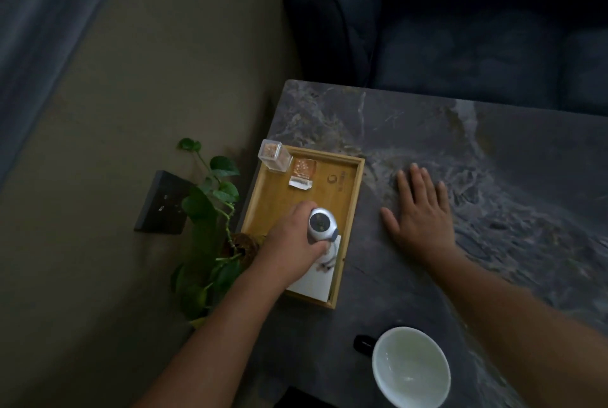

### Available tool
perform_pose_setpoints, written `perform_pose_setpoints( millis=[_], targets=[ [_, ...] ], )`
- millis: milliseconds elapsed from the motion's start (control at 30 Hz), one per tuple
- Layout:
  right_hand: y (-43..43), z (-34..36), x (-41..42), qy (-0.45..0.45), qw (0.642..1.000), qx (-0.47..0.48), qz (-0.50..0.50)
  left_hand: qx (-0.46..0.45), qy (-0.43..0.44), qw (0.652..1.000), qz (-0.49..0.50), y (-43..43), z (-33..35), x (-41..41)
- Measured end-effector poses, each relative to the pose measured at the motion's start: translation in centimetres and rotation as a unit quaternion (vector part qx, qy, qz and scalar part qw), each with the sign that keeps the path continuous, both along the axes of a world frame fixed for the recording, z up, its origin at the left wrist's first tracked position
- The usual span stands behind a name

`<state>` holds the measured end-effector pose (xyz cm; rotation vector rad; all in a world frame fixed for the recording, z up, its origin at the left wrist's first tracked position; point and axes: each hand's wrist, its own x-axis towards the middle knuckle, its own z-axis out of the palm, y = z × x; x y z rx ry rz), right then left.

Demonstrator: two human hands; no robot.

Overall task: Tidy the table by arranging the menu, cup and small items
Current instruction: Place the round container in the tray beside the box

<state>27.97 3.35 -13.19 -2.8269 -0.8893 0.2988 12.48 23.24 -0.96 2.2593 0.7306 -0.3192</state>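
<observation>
A wooden tray point(353, 197) lies at the left edge of the dark marble table point(477, 151). My left hand point(292, 240) is closed around a small white figurine with a round dark-faced head point(320, 221), holding it over a white card point(312, 284) at the tray's near end. At the tray's far end stand a clear toothpick box point(274, 156) and a small clear stand with an orange card point(302, 172). My right hand point(419, 213) rests flat on the table just right of the tray, fingers spread. A white cup with a dark handle point(411, 366) stands near the front edge.
A potted green plant point(214, 210) stands on the floor left of the table, beside a dark square floor socket plate point(164, 203). A dark blue sofa point(444, 13) sits behind the table. The floor is beige carpet.
</observation>
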Motion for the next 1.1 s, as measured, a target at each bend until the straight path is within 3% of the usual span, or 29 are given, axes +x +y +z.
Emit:
perform_pose_setpoints(
  millis=[167, 467, 833, 1100],
  targets=[
    [0.2, 0.1, 0.1, 0.005, 1.0, -0.008, -0.012, 0.006, -0.028, 1.0, 0.005, 1.8, -0.2, 4.7],
    [0.6, 0.0, 0.1, 0.013, 0.999, -0.024, -0.017, 0.014, 0.008, 0.999, 0.039, 3.7, -2.6, 9.9],
    [0.6, 0.5, 0.0, 0.005, 1.0, -0.022, -0.018, 0.035, 0.019, 0.999, -0.009, 3.5, -4.6, 10.4],
    [0.6, 0.6, 0.1, 0.007, 0.999, -0.031, -0.014, 0.098, -0.006, 0.994, -0.035, 2.8, -5.0, 10.3]
  ],
)
